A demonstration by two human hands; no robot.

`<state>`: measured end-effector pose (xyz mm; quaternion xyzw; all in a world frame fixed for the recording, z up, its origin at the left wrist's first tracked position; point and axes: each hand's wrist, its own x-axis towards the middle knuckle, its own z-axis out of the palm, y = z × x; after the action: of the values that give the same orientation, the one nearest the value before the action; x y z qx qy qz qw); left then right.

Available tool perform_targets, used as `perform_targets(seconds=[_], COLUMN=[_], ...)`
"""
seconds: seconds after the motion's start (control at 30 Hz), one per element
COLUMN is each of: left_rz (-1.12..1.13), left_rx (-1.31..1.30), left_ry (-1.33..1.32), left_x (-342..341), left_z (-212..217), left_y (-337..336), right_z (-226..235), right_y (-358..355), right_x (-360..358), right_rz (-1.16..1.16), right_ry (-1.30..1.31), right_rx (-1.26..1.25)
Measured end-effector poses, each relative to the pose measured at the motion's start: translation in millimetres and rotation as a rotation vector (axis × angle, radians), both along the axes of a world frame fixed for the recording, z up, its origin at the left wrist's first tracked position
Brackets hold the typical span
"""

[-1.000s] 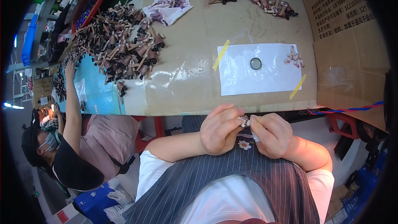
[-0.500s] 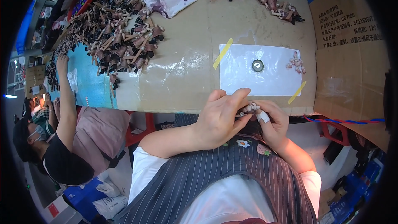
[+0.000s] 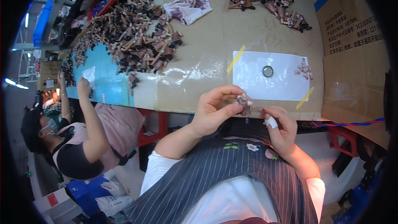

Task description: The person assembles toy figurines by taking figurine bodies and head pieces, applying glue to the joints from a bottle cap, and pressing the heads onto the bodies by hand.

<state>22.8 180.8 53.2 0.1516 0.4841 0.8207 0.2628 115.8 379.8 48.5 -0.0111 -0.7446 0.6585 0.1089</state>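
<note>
Just in front of the table edge, my left hand (image 3: 210, 112) pinches a small brownish-pink figurine (image 3: 244, 108) between thumb and fingers. The figurine is roughly upright, its paler top showing above the thumb. To its right and a little apart is my right hand (image 3: 282, 130), with white tape (image 3: 271, 122) round one finger. Its thumb and fingertips are pressed together; whatever they hold, if anything, is too small to make out. Beyond both hands lies a white sheet (image 3: 253, 89) bearing a round bottle cap (image 3: 268, 71) and a cluster of small pale pink pieces (image 3: 304, 72).
Yellow tape (image 3: 236, 59) fixes the sheet to the cardboard-covered table (image 3: 199, 70). A large heap of similar figurines (image 3: 141, 37) spreads left, beside a stained cloth (image 3: 187, 7). More figurines (image 3: 269, 4) lie at the back. A carton (image 3: 352, 70) stands right; a co-worker (image 3: 89, 141) sits left.
My hands have drawn apart, leaving the figurine in my left hand alone. The whole view has shifted, with the table appearing farther right. The co-worker's arms have moved.
</note>
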Motion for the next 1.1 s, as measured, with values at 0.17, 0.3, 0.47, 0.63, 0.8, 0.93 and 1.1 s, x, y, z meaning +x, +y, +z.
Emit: perform_targets(seconds=[0.17,0.3,0.47,0.63,0.8,0.93,1.1], left_rz=[-0.055,0.018,0.062,0.088,0.187,0.114,0.102], left_rx=[0.161,0.083,-0.202,-0.292,-0.428,-0.489,-0.653], left_ry=[-0.024,0.123,0.547,0.733,0.777,0.781,0.925], left_x=[-7.4,-8.4,-19.4,-19.1,-4.7,-5.2,-29.1], left_z=[-15.4,-15.2,-16.7,-9.2,1.0,7.5,15.0], left_y=[-8.5,-7.8,-12.6,1.5,13.1,15.7,-0.3], right_z=[1.3,14.7,16.6,22.8,15.6,11.4,16.6], right_y=[1.9,-4.2,-6.8,-7.8,-9.9,-4.4,21.9], right_x=[-7.0,-17.8,-25.5,-28.9,-18.3,-14.6,-20.8], right_rz=[0.054,0.075,0.058,0.051,-0.006,0.017,-0.073], right_ry=[0.075,0.154,0.203,0.362,0.38,0.362,0.321], right_rx=[0.076,0.19,0.283,0.541,0.633,0.568,0.539])
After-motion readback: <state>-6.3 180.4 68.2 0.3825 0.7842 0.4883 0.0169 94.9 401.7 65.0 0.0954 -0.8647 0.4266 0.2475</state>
